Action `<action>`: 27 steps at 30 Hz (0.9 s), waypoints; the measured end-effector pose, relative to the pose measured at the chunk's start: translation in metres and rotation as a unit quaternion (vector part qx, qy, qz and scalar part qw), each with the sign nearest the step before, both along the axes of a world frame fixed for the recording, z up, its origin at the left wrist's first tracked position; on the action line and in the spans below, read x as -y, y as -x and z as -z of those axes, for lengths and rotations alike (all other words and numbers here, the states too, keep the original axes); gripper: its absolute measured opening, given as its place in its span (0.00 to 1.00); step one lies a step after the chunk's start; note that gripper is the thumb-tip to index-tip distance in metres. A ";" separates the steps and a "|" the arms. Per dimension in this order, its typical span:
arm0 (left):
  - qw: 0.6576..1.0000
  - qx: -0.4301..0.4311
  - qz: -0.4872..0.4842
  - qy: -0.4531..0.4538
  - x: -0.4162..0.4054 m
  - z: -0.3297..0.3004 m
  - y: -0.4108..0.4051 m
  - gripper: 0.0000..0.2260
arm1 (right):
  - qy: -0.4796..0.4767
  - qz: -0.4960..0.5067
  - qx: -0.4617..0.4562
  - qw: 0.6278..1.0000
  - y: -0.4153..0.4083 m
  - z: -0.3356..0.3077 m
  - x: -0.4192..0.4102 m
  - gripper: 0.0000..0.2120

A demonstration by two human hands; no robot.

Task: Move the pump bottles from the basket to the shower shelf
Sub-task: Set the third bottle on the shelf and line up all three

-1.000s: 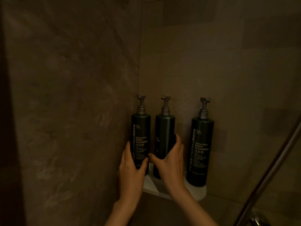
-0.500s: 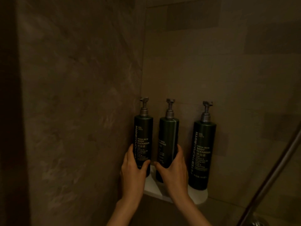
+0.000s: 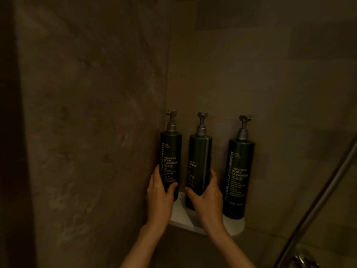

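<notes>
Three dark green pump bottles stand upright on a white corner shower shelf (image 3: 234,226). The left bottle (image 3: 171,151), labelled body cleanser, is against the left wall, and my left hand (image 3: 159,194) is wrapped around its lower part. My right hand (image 3: 207,196) grips the lower part of the middle bottle (image 3: 199,161), a shampoo with its label turned partly to the left. The right bottle (image 3: 240,171), another body cleanser, stands free by the back wall. No basket is in view.
Brown tiled walls meet in the corner behind the shelf. A metal rail (image 3: 316,202) runs diagonally at the right, with a metal fitting (image 3: 301,261) at the bottom right.
Both hands stay on the left and middle bottles. The middle bottle has turned, its label facing further left. The view has shifted slightly.
</notes>
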State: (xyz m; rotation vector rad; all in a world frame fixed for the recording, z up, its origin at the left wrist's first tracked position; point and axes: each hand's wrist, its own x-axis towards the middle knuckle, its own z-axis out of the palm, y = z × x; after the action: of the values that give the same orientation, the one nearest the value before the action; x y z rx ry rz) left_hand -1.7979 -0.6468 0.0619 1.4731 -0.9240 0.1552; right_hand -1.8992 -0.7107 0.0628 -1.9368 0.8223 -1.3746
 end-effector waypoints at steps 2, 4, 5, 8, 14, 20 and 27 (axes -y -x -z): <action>1.000 0.000 0.002 -0.002 0.001 0.002 0.000 0.33 | -0.003 -0.004 0.001 1.000 0.001 0.001 0.001 0.44; 1.000 -0.001 -0.007 -0.005 0.003 0.004 -0.001 0.34 | -0.012 -0.008 -0.003 1.000 0.002 0.002 0.001 0.43; 1.000 -0.001 -0.012 -0.006 0.003 0.005 -0.001 0.34 | -0.014 -0.007 -0.005 1.000 0.002 0.003 0.001 0.43; 1.000 -0.002 -0.021 -0.004 0.006 0.006 -0.002 0.34 | -0.008 0.009 -0.004 1.000 0.002 0.004 0.001 0.43; 1.000 -0.004 -0.015 0.001 0.006 0.004 -0.004 0.34 | 0.001 0.031 -0.007 1.000 0.001 0.004 0.001 0.43; 1.000 -0.008 -0.019 0.000 0.008 0.004 -0.003 0.34 | -0.014 0.022 -0.007 1.000 0.001 0.005 0.002 0.42; 0.997 0.018 -0.062 0.044 -0.004 0.005 0.010 0.28 | -0.003 0.021 -0.028 0.999 0.009 0.000 -0.007 0.42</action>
State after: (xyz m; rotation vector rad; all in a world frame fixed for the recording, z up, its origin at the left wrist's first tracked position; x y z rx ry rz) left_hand -1.8079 -0.6427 0.0572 1.4488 -0.8449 0.3106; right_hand -1.9078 -0.7037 0.0629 -1.9714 0.8969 -1.3454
